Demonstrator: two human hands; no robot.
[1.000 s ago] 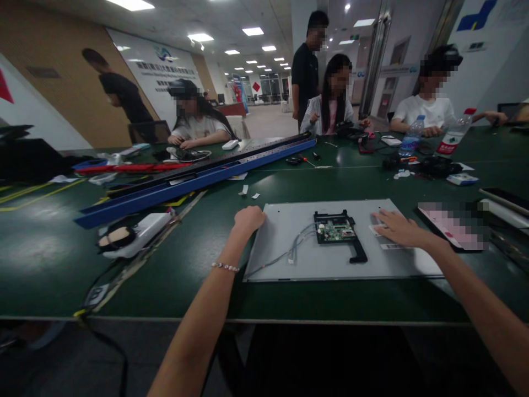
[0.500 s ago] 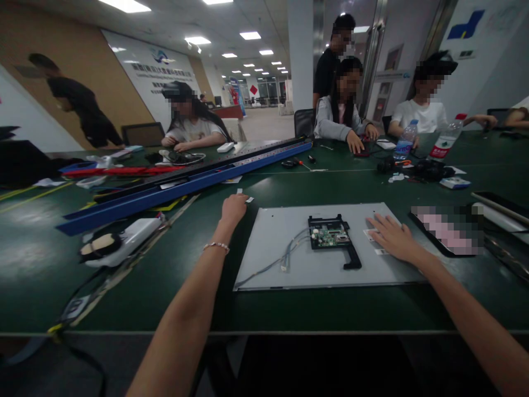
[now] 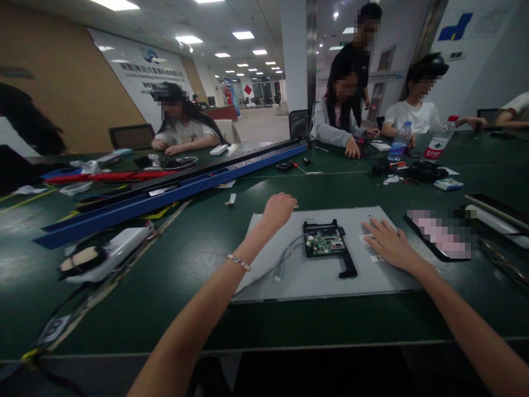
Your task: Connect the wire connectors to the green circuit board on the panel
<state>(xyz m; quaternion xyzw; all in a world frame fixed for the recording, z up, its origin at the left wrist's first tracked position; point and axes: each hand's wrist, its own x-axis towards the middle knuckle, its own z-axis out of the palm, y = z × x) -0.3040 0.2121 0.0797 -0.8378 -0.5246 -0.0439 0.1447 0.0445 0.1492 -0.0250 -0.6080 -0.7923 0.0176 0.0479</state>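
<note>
A flat grey panel [image 3: 289, 286] lies on the green table in front of me. On it sits a black plastic bracket [image 3: 347, 267] around a green circuit board [image 3: 324, 243], with thin grey cables [image 3: 285, 256] running off to the left. My right hand [image 3: 384, 241] rests with fingers spread on the panel's right side, beside small white labels [image 3: 377, 258]. My left hand [image 3: 281, 210] is over the panel's upper left edge, fingers curled together; whatever they pinch, if anything, is hidden. A small white strip [image 3: 231, 199] lies on the table left of that hand.
Long blue rails [image 3: 173, 190] stretch across the table at left, near a white device with a black strap [image 3: 107, 253]. A phone [image 3: 440, 234] lies right of the panel. Bottles [image 3: 440, 140] and cables stand farther back. Several people are around the table.
My left hand has moved right, from the white strips on the table to above the panel; one strip stays behind. My right hand keeps its place on the panel. The view has shifted slightly.
</note>
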